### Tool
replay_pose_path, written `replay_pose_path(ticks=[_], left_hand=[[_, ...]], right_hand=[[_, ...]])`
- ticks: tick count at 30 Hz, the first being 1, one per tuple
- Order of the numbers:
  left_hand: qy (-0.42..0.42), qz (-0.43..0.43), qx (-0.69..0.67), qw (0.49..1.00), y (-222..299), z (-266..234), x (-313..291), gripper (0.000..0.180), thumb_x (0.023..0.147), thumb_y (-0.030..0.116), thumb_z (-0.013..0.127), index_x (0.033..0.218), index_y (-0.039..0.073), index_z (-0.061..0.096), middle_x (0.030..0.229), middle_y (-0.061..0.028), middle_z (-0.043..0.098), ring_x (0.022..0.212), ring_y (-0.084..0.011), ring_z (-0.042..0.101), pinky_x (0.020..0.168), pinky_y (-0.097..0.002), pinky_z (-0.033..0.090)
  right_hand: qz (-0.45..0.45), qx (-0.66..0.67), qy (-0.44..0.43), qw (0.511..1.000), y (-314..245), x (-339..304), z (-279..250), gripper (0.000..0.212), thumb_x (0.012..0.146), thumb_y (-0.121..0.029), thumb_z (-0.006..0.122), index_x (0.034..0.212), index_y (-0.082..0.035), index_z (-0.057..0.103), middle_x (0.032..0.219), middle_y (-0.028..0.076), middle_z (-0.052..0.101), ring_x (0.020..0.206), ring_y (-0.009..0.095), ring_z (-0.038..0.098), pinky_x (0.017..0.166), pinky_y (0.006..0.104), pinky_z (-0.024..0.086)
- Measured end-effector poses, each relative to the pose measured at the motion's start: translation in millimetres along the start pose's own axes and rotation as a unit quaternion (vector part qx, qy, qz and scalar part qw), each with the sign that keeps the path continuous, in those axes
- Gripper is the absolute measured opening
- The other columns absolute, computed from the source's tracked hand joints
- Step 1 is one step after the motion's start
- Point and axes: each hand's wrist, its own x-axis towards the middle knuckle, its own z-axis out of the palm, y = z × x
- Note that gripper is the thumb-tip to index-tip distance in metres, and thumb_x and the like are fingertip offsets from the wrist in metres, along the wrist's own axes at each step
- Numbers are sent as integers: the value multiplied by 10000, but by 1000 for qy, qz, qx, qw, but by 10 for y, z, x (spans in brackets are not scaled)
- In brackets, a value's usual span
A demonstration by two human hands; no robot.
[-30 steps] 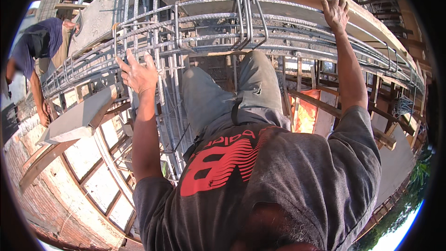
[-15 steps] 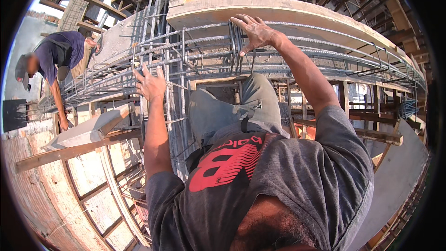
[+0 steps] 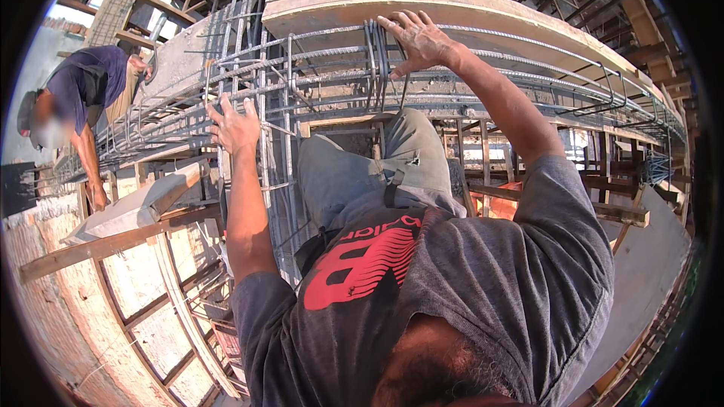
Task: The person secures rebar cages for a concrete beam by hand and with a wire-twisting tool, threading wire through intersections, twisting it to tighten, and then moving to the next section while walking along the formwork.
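Observation:
A long cage of ribbed steel reinforcing bars [image 3: 332,53] runs across in front of me. My right hand [image 3: 422,44] reaches over its far top bar with fingers spread, just right of a bunch of upright bent-steel stirrups [image 3: 374,60]. The fingertips are close to the stirrups; whether they touch cannot be made out. My left hand [image 3: 234,126], fingers apart and gripping nothing, is at the near side of the cage, where crossing bars [image 3: 268,117] meet it. My knees are below the cage between the two hands.
A wooden formwork board [image 3: 452,7] borders the cage's far side. At the left a co-worker [image 3: 94,83] bends down, one hand by a pale slab-like board [image 3: 136,203]. Timber beams [image 3: 113,245] cross below at left. A grey panel [image 3: 641,264] leans at right. More stirrups [image 3: 607,94] hang farther right.
The view has shifted slightly. My right hand has moved a little to the right relative to the bunched stirrups. My left hand stays by the crossing bars.

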Motion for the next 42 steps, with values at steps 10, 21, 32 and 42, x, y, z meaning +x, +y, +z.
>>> replay_pose_path(ticks=[10, 21, 32, 42], left_hand=[[214, 282, -273, 894, 721, -60, 58, 424, 843, 227, 727, 1205, 29, 630, 1301, -200, 563, 1184, -392, 537, 1015, -485, 422], [-92, 383, -190, 899, 2719, 404, 26, 321, 946, 405, 541, 1075, 161, 705, 1130, -141, 691, 1095, -351, 641, 948, -482, 483], [-202, 321, -209, 901, 2860, 528, 197, 346, 887, 480, 571, 1088, 252, 736, 1141, -63, 721, 1120, -292, 652, 992, -454, 452], [-247, 324, -192, 893, 2835, 525, 240, 407, 879, 597, 568, 1125, 313, 724, 1151, -25, 722, 1165, -256, 628, 1028, -527, 386]], right_hand=[[246, 193, 223, 923, -349, -377, 134, 440, 913, -482, 613, 818, -69, 731, 822, 169, 720, 836, 394, 672, 832, 540, 483], [364, 222, 172, 888, -584, 40, 234, 341, 889, -318, 563, 826, -44, 756, 836, 251, 707, 809, 411, 716, 762, 482, 570], [357, 189, 161, 900, -436, -10, 350, 354, 910, -385, 583, 850, -63, 719, 801, 231, 701, 776, 424, 695, 739, 521, 547], [339, 169, 149, 913, -418, -56, 329, 271, 845, -278, 576, 816, -86, 765, 812, 222, 717, 799, 390, 716, 844, 533, 484]])
